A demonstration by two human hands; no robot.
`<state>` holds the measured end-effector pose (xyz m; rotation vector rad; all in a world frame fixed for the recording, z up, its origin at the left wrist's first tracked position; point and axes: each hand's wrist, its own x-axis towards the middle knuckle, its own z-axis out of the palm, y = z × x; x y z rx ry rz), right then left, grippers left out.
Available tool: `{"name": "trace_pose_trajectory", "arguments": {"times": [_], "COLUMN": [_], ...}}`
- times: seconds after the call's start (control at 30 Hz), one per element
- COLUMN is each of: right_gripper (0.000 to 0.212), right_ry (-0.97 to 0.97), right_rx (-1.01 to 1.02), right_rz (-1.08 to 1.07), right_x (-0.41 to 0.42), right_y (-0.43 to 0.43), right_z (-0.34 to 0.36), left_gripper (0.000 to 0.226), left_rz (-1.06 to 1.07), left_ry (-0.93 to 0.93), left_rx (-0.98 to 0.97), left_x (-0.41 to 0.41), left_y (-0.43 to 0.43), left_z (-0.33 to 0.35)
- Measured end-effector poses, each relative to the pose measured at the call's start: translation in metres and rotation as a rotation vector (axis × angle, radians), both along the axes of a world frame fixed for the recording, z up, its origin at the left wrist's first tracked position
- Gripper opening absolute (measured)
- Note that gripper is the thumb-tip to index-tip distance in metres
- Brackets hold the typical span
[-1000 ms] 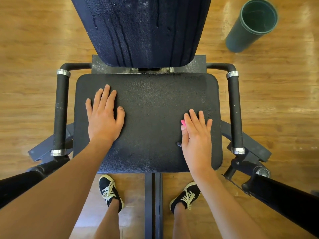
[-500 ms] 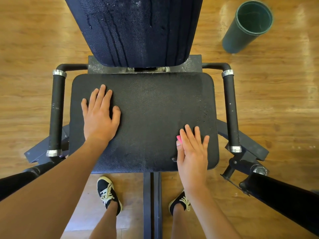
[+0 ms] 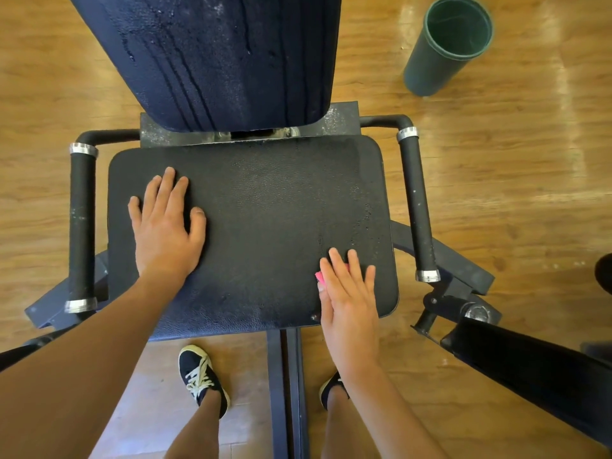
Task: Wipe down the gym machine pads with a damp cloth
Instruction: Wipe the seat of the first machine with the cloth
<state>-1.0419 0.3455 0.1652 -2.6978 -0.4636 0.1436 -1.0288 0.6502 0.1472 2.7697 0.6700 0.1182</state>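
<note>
The black seat pad (image 3: 265,226) of the gym machine fills the middle of the view. Above it stands the dark blue back pad (image 3: 225,54), streaked with wet runs and droplets. My left hand (image 3: 165,226) lies flat on the seat's left part, fingers spread, holding nothing. My right hand (image 3: 347,293) presses flat near the seat's front right corner on a pink cloth (image 3: 320,277); only a small pink edge shows beside my index finger. Water droplets dot the seat just beyond my right fingers.
Black grip bars run along the seat's left side (image 3: 82,226) and right side (image 3: 418,207). A dark green cylindrical bin (image 3: 447,44) stands on the wooden floor at the back right. My feet in black sneakers (image 3: 202,379) stand beside the frame's centre rail (image 3: 288,392).
My right hand with the cloth has slid toward me along the right side of the seat, to its front corner. My left hand has stayed flat in place.
</note>
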Motion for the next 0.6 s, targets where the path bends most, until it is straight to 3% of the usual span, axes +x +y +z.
{"name": "trace_pose_trajectory", "arguments": {"times": [0.23, 0.6], "right_gripper": [0.042, 0.038], "right_ry": [0.03, -0.01], "right_rx": [0.167, 0.074], "right_rz": [-0.053, -0.039], "right_x": [0.044, 0.182], "right_y": [0.006, 0.04], "right_z": [0.013, 0.018], "left_gripper": [0.054, 0.051], "left_rz": [0.004, 0.0], "left_ry": [-0.01, -0.042], "left_rx": [-0.006, 0.014], "left_x": [0.0, -0.001], "left_y": [0.0, 0.003], "left_z": [-0.003, -0.011]}}
